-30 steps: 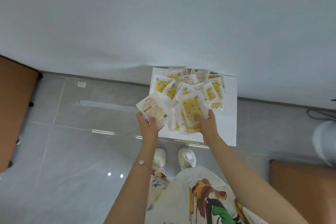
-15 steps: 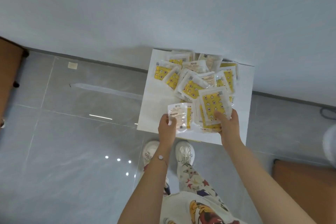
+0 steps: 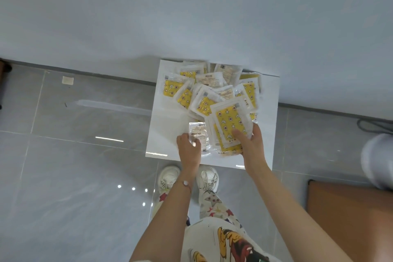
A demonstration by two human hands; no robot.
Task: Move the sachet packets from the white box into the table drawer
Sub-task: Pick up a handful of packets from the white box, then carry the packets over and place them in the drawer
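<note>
The white table drawer stands pulled out from under the white table, with a heap of sachet packets lying in it, yellow-patterned and pale ones. My left hand grips a pale clear sachet low over the drawer's near part. Right beside it, my right hand holds a small stack of yellow star-patterned sachets against the heap. The white box is out of view.
Grey tiled floor surrounds the drawer, with my white shoes just below its front edge. A brown board and a pale rounded object sit at the right, and a cable runs along the wall edge.
My left hand has carried its pale sachet from beyond the drawer's left edge inward and down next to the right hand's stack. The right hand keeps its yellow sachets.
</note>
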